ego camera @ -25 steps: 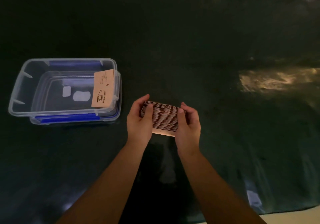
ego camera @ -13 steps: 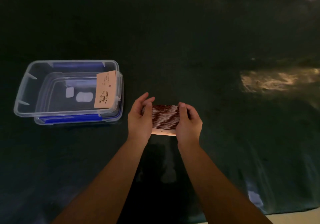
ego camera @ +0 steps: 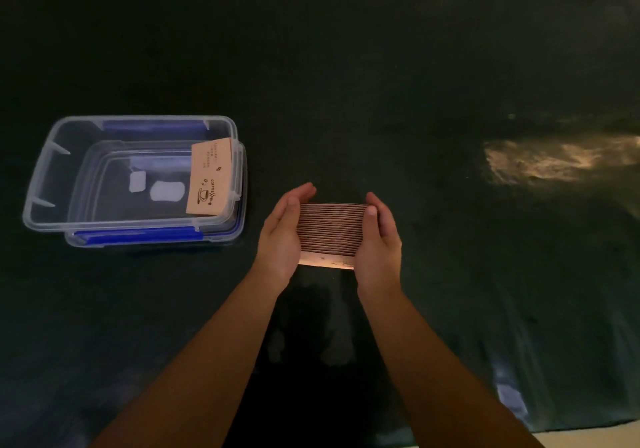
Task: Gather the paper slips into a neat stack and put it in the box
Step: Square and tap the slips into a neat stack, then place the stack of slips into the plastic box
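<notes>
**Slips squared, box not yet reached**

Your left hand [ego camera: 282, 236] and right hand [ego camera: 375, 240] press the stack of paper slips [ego camera: 330, 229] between flat palms, fingers only loosely curled. It sits right of the clear plastic box [ego camera: 45, 184]. Loosen that sideways squeeze in transit and the slips could fan out onto the dark cloth [ego camera: 346, 84].

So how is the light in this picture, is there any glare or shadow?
Head view: dim overall; a bright glare patch lies on the dark cloth at right; the stack between the left hand and right hand is lit warmly at its near edge; a shadow falls below the hands; the box rim glints faintly.
</notes>
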{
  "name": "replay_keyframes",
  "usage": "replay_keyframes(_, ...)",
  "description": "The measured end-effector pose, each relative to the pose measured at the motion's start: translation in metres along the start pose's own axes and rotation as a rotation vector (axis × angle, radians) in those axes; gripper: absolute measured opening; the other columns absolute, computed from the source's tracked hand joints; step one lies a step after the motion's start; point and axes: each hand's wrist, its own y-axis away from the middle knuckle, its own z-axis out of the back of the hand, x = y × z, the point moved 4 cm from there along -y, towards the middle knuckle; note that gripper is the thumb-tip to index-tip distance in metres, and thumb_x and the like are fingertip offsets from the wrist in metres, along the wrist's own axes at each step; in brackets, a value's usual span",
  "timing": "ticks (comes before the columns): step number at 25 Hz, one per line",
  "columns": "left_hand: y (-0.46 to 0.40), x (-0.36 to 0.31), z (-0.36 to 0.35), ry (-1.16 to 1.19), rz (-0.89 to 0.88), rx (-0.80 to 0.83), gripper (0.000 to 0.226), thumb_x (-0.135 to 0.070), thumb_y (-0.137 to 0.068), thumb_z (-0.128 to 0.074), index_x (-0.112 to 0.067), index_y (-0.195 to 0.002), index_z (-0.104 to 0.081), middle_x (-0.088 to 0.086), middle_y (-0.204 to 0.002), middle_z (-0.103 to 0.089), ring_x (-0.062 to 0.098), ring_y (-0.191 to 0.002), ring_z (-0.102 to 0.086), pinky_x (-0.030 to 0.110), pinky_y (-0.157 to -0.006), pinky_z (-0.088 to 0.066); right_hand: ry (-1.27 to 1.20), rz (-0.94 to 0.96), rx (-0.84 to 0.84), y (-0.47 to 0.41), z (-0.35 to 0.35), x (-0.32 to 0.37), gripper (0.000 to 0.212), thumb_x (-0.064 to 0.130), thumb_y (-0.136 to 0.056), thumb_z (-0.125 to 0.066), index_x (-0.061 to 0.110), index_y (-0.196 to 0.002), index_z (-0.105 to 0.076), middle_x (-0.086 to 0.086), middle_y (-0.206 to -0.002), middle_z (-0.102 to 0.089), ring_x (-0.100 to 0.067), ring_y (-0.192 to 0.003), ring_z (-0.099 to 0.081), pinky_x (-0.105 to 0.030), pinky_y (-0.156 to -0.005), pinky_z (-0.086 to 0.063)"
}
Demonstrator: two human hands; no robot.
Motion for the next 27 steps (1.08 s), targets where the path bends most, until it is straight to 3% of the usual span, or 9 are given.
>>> replay_keyframes(3, -0.004, 0.004, 0.003, -0.048, 0.034, 0.028, 0.037, -0.037, -0.115, -0.032, -0.053, -0.114, -0.066, -0.017, -0.12, -0.071, 0.003, -0.107, -0.07, 0.028, -0.091, -0.054, 0.019, -0.011, 0.104, 0.0, 0.0, -0.004, 0.037, 0.041, -0.114, -0.041, 0.043, -0.148, -0.056, 0.012, -0.133, -0.067, 0.0, -0.108, -0.071, -0.02, -0.081, -0.063)
replay_keyframes(5, -0.006, 0.008, 0.004, -0.066, 0.049, 0.026, 0.039, -0.04, -0.115, -0.032, -0.051, -0.105, -0.068, -0.018, -0.107, -0.073, 0.003, -0.097, -0.072, 0.021, -0.078, -0.055, 0.025, -0.007, 0.175, -0.001, 0.003, -0.007, 0.039, 0.038, -0.115, -0.038, 0.042, -0.151, -0.052, 0.017, -0.129, -0.065, 0.007, -0.101, -0.07, -0.012, -0.076, -0.059)
replay_keyframes(7, -0.006, 0.011, 0.003, -0.076, 0.034, -0.033, 0.039, -0.04, -0.114, -0.032, -0.045, -0.099, -0.068, -0.019, -0.095, -0.074, -0.005, -0.083, -0.07, 0.013, -0.066, -0.052, 0.032, 0.021, 0.231, -0.004, 0.005, -0.008, 0.034, 0.032, -0.116, -0.037, 0.036, -0.145, -0.055, 0.012, -0.128, -0.065, 0.009, -0.096, -0.07, -0.013, -0.074, -0.058)
replay_keyframes(11, -0.008, 0.013, 0.0, -0.092, -0.017, -0.122, 0.029, -0.03, -0.112, -0.043, -0.037, -0.096, -0.067, -0.011, -0.094, -0.072, -0.007, -0.077, -0.068, 0.025, -0.071, -0.05, 0.102, 0.059, 0.336, -0.004, 0.01, -0.005, 0.027, 0.028, -0.114, -0.045, 0.04, -0.137, -0.049, 0.0, -0.126, -0.063, 0.008, -0.092, -0.07, -0.015, -0.075, -0.058)
replay_keyframes(12, -0.008, 0.012, 0.0, -0.103, -0.021, -0.127, 0.029, -0.03, -0.112, -0.045, -0.038, -0.095, -0.067, -0.013, -0.092, -0.073, -0.006, -0.078, -0.069, 0.024, -0.071, -0.05, 0.126, 0.071, 0.389, -0.004, 0.012, -0.005, 0.038, 0.03, -0.11, -0.056, 0.042, -0.143, -0.044, 0.001, -0.13, -0.062, 0.006, -0.1, -0.07, -0.016, -0.08, -0.058)
replay_keyframes(14, -0.009, 0.012, 0.002, -0.113, -0.021, -0.123, 0.029, -0.029, -0.111, -0.045, -0.039, -0.094, -0.067, -0.016, -0.09, -0.072, -0.001, -0.082, -0.07, 0.023, -0.071, -0.05, 0.264, 0.121, 0.53, -0.007, 0.02, -0.006, 0.084, 0.033, -0.086, -0.086, 0.046, -0.151, -0.034, 0.008, -0.139, -0.058, 0.002, -0.119, -0.065, -0.02, -0.093, -0.058)
replay_keyframes(16, -0.008, 0.012, 0.002, -0.108, -0.008, -0.117, 0.03, -0.027, -0.111, -0.045, -0.039, -0.093, -0.066, -0.012, -0.095, -0.071, 0.007, -0.089, -0.069, 0.028, -0.074, -0.051, 0.489, 0.178, 0.633, -0.013, 0.027, -0.004, 0.111, 0.031, -0.064, -0.099, 0.045, -0.151, -0.034, 0.016, -0.144, -0.052, 0.004, -0.128, -0.055, -0.022, -0.101, -0.056)
replay_keyframes(22, -0.001, -0.004, 0.001, -0.021, 0.014, -0.047, 0.029, -0.023, -0.11, -0.049, -0.032, -0.091, -0.068, -0.002, -0.097, -0.071, 0.021, -0.094, -0.069, 0.05, -0.09, -0.056, 0.736, 0.254, 0.646, -0.02, 0.029, 0.023, 0.092, 0.041, -0.056, -0.096, 0.057, -0.128, -0.042, 0.034, -0.123, -0.053, 0.012, -0.116, -0.054, -0.022, -0.086, -0.054)
replay_keyframes(27, 0.004, -0.032, 0.018, -0.036, -0.056, 0.114, 0.035, -0.052, -0.096, -0.045, -0.032, -0.108, -0.071, 0.0, -0.112, -0.073, 0.017, -0.106, -0.07, 0.039, -0.095, -0.052, 0.649, 0.298, 0.607, -0.001, 0.031, 0.05, 0.09, 0.038, -0.054, -0.098, 0.052, -0.127, -0.047, 0.029, -0.121, -0.059, 0.006, -0.115, -0.059, -0.018, -0.087, -0.055)
